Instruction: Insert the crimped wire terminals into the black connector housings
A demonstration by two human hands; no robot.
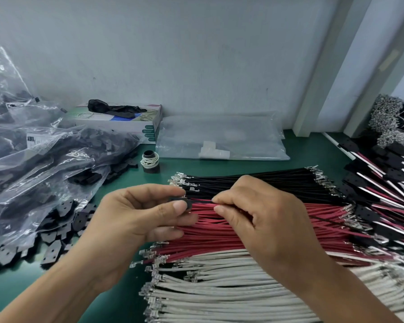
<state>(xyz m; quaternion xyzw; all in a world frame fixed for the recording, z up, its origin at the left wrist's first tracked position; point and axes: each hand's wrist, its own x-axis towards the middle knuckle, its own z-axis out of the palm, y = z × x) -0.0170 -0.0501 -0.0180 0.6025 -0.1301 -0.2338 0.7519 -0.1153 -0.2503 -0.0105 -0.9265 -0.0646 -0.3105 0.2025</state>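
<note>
- Green bench top (126, 287) runs up to a pale wall, crowded with wire stock.
- Left hand (135, 215) pinches a black connector housing (184, 204) between thumb and fingers, above the wire piles.
- Right hand (259, 217) pinches a red wire (201, 200) whose end meets the housing.
- Black wires (254, 183) lie farthest, red wires (208, 227) in the middle, white wires (219, 287) nearest.
- Loose black housings (56, 238) spill at near left, below clear bags (33, 148) of more.
- Finished assemblies (387, 183) are stacked at far right.
</note>
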